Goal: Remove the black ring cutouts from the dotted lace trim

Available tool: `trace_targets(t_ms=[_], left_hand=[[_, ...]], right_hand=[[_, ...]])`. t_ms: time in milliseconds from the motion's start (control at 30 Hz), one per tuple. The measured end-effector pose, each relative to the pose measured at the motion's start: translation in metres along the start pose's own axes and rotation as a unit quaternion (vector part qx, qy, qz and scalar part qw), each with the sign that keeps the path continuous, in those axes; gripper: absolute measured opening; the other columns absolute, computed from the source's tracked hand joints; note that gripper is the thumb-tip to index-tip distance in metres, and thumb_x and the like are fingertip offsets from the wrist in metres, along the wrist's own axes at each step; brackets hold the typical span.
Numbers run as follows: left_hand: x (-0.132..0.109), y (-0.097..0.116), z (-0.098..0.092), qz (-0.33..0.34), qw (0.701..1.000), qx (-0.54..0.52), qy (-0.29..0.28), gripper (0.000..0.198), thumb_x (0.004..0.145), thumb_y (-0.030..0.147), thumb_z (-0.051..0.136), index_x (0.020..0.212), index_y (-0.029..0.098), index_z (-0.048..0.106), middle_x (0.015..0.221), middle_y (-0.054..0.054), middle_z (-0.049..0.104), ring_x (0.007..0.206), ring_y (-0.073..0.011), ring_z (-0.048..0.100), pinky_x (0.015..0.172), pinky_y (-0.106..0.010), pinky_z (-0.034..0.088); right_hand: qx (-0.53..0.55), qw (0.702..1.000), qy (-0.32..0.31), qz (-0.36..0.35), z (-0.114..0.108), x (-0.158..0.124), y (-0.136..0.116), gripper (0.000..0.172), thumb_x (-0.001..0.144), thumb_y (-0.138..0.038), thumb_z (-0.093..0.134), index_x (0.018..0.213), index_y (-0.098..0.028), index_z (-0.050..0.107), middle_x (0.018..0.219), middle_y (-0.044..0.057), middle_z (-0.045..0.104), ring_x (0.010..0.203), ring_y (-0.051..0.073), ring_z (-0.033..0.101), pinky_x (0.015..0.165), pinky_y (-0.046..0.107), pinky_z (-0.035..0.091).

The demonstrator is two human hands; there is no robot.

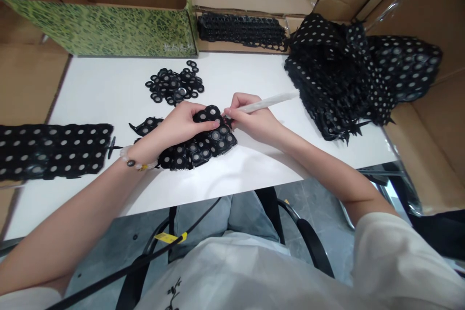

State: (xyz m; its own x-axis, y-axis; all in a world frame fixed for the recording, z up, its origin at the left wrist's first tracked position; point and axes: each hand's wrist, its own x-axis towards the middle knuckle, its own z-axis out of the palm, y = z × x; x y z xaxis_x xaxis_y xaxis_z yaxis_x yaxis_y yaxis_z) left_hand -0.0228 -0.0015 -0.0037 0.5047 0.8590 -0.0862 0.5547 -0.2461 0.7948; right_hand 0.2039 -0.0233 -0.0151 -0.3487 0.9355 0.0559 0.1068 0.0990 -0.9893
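A black rubber sheet of rings with pale round centres [198, 150] lies bent on the white table, gripped near its upper edge by my left hand [185, 123]. My left thumb presses on top, and the fingers go behind the sheet. In my right hand [254, 118] is a white pen-like tool [271, 101], its tip at the sheet's right edge beside my left thumb. The tip itself is hidden by my fingers. Just beyond my left hand sits a pile of loose black rings [174, 85] with pale centres.
Another flat black sheet [54, 150] lies at the left. A heap of dotted black sheets [337, 72] fills the right side. At the back stand a green-patterned box [109, 29] and a stack of black perforated strips [241, 29]. Cardboard walls [428, 131] enclose the white table [247, 169].
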Motion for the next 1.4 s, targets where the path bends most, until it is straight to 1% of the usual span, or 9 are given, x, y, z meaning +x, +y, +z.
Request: trace_targets(t_ms=[400, 600, 767, 833, 900, 1133, 1233, 1300, 1400], left_hand=[[0.000, 0.002, 0.005, 0.038, 0.999, 0.024, 0.013, 0.036, 0.081, 0.053, 0.067, 0.068, 0.020, 0.058, 0.065, 0.000, 0.058, 0.065, -0.0182, 0.052, 0.063, -0.031, 0.036], [0.000, 0.002, 0.002, 0.058, 0.998, 0.018, 0.014, 0.041, 0.081, 0.052, 0.070, 0.062, 0.020, 0.053, 0.061, 0.002, 0.052, 0.061, -0.0150, 0.047, 0.062, -0.030, 0.037], [0.001, 0.002, -0.003, 0.028, 0.999, 0.034, 0.019, 0.042, 0.083, 0.057, 0.068, 0.067, 0.020, 0.059, 0.064, 0.000, 0.060, 0.066, -0.0177, 0.052, 0.064, -0.030, 0.039], [0.002, 0.000, -0.003, 0.018, 0.999, 0.043, 0.024, 0.043, 0.084, 0.059, 0.066, 0.067, 0.021, 0.058, 0.064, 0.000, 0.058, 0.066, -0.0182, 0.051, 0.063, -0.031, 0.037], [0.002, -0.001, -0.002, 0.017, 0.998, 0.047, 0.028, 0.042, 0.087, 0.059, 0.064, 0.069, 0.021, 0.057, 0.065, 0.000, 0.058, 0.065, -0.0182, 0.049, 0.064, -0.031, 0.037], [0.000, 0.001, 0.002, 0.050, 0.995, 0.067, 0.047, 0.034, 0.093, 0.053, 0.056, 0.086, 0.021, 0.064, 0.081, -0.002, 0.068, 0.073, -0.0195, 0.056, 0.072, -0.032, 0.042], [-0.001, 0.000, 0.003, 0.083, 0.988, 0.120, 0.059, 0.033, 0.094, 0.051, 0.057, 0.094, 0.020, 0.069, 0.089, -0.005, 0.073, 0.084, -0.0240, 0.062, 0.088, -0.038, 0.044], [-0.001, -0.002, 0.004, 0.100, 0.981, 0.153, 0.071, 0.032, 0.096, 0.049, 0.057, 0.100, 0.021, 0.072, 0.094, -0.007, 0.075, 0.094, -0.0276, 0.064, 0.100, -0.044, 0.040], [-0.004, -0.001, 0.004, 0.109, 0.976, 0.173, 0.078, 0.030, 0.096, 0.047, 0.060, 0.107, 0.022, 0.072, 0.099, -0.007, 0.075, 0.098, -0.0289, 0.064, 0.103, -0.047, 0.038]], right_hand=[[-0.153, 0.987, 0.013, -0.055, 0.009, -0.001, 0.003, 0.034, 0.096, -0.041, 0.065, 0.074, -0.023, 0.048, 0.067, -0.003, 0.054, 0.068, 0.015, 0.046, 0.066, 0.031, 0.034], [-0.121, 0.992, 0.013, -0.044, 0.011, 0.001, 0.007, 0.038, 0.095, -0.049, 0.067, 0.075, -0.023, 0.050, 0.068, -0.002, 0.055, 0.069, 0.015, 0.048, 0.067, 0.030, 0.037], [-0.063, 0.997, 0.048, 0.000, -0.015, 0.009, 0.004, 0.026, 0.100, -0.050, 0.062, 0.095, -0.024, 0.056, 0.062, -0.006, 0.052, 0.057, 0.015, 0.045, 0.059, 0.028, 0.036], [-0.160, 0.980, 0.105, -0.048, -0.032, 0.014, 0.004, 0.017, 0.100, -0.039, 0.061, 0.092, -0.023, 0.059, 0.066, -0.003, 0.052, 0.064, 0.016, 0.048, 0.066, 0.029, 0.038], [-0.264, 0.957, 0.094, -0.081, -0.049, 0.020, 0.007, 0.006, 0.097, -0.025, 0.061, 0.093, -0.022, 0.065, 0.078, 0.001, 0.060, 0.076, 0.019, 0.053, 0.077, 0.032, 0.041], [-0.421, 0.902, 0.023, -0.090, -0.067, 0.029, 0.017, 0.031, 0.098, -0.012, 0.049, 0.111, -0.019, 0.076, 0.117, 0.015, 0.070, 0.114, 0.031, 0.058, 0.104, 0.044, 0.044], [-0.341, 0.934, 0.023, -0.105, -0.051, 0.022, 0.006, 0.027, 0.103, -0.026, 0.053, 0.117, -0.019, 0.075, 0.123, 0.014, 0.070, 0.115, 0.029, 0.059, 0.101, 0.042, 0.045], [-0.210, 0.973, -0.045, -0.084, -0.036, 0.015, -0.001, 0.027, 0.104, -0.039, 0.056, 0.109, -0.019, 0.073, 0.106, 0.009, 0.072, 0.097, 0.024, 0.063, 0.087, 0.036, 0.048], [-0.098, 0.986, -0.120, -0.060, -0.017, 0.008, -0.002, 0.025, 0.100, -0.042, 0.062, 0.097, -0.019, 0.068, 0.086, 0.002, 0.067, 0.082, 0.018, 0.059, 0.077, 0.031, 0.045]])
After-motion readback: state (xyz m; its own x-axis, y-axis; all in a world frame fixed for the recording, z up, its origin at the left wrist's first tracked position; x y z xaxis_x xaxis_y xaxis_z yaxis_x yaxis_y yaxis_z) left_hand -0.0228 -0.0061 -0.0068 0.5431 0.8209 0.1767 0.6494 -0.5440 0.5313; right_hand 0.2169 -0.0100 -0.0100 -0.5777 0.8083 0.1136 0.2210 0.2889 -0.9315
